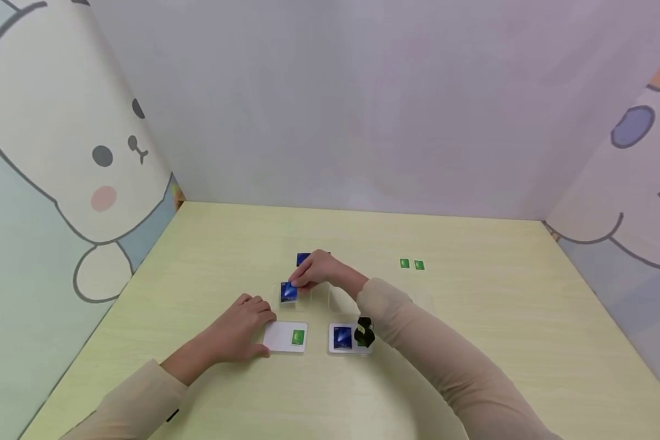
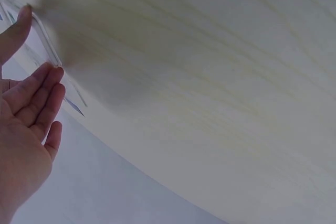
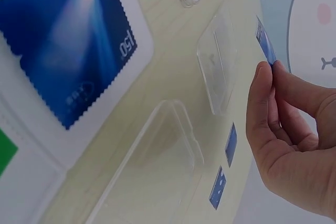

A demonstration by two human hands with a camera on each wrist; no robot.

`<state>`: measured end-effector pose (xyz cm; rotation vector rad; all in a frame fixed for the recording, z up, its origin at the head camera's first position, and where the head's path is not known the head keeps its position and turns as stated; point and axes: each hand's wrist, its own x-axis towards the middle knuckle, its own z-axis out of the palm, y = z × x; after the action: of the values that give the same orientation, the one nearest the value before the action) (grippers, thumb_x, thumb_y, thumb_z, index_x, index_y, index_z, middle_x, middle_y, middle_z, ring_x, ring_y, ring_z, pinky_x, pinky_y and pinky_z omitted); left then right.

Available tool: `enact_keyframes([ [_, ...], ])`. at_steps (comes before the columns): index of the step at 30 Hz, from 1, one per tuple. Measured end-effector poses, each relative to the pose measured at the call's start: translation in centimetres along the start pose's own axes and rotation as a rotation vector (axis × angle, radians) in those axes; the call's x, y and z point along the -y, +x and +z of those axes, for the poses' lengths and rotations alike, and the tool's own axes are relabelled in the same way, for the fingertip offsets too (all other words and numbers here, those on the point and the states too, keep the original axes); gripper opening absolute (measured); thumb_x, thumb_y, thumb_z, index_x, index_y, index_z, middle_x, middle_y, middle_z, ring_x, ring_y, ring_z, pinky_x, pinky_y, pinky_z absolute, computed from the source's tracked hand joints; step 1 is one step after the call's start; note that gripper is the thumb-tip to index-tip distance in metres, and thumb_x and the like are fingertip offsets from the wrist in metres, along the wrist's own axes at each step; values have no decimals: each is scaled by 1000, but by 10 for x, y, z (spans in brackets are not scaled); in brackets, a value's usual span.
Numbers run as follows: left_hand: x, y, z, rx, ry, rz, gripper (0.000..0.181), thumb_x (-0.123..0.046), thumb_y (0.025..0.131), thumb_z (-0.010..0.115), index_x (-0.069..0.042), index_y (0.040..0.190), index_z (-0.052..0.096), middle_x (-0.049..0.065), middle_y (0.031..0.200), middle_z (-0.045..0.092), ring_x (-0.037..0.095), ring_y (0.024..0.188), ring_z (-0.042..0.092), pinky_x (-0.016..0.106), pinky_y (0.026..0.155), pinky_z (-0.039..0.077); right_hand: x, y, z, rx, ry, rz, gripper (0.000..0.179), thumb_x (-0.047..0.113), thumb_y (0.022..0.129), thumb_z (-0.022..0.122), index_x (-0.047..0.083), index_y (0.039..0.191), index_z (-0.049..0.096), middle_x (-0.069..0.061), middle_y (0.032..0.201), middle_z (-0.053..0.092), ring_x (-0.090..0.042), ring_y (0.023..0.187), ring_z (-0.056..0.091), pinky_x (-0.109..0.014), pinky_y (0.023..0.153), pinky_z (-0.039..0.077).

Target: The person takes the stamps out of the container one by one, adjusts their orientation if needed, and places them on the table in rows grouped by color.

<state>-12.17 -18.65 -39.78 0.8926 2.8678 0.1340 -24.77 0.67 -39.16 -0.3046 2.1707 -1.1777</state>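
My left hand (image 1: 236, 330) grips the left end of a flat white case (image 1: 277, 337), its thumb and fingertips at opposite edges. A green stamp (image 1: 298, 337) sits at the case's right side. Between right thumb and fingertips, my right hand (image 1: 318, 269) pinches a blue stamp (image 3: 266, 43), raised above a clear plastic lid (image 3: 218, 66). A second white case (image 1: 349, 352) lies to the right, bearing a blue stamp (image 1: 342, 338) marked 150 and a green one, mostly hidden behind a dark shape by the sleeve.
Two blue stamps (image 3: 231, 144) lie on the table behind my right hand. Farther right are two green stamps (image 1: 412, 264). Another clear lid (image 3: 168, 129) stands near the right case. Printed walls (image 1: 330, 110) border the pale wooden table (image 1: 489, 366).
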Motion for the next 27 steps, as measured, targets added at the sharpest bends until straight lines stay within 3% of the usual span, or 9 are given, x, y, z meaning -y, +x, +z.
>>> enact_keyframes([
  [18, 0, 0, 0, -8, 8, 12, 56, -43, 72, 81, -6, 111, 67, 6, 110, 67, 23, 104, 57, 44, 96, 41, 7, 9, -1, -19, 50, 14, 14, 5, 82, 74, 1, 95, 76, -14, 92, 76, -11, 61, 68, -32, 75, 58],
  [27, 2, 0, 3, -44, 22, 42, 54, -44, 71, 81, -7, 109, 67, 5, 106, 68, 21, 100, 56, 42, 93, 40, 8, 16, 0, -42, 86, 14, 16, 3, 82, 73, -1, 98, 75, -18, 97, 74, -5, 54, 64, -29, 73, 58],
])
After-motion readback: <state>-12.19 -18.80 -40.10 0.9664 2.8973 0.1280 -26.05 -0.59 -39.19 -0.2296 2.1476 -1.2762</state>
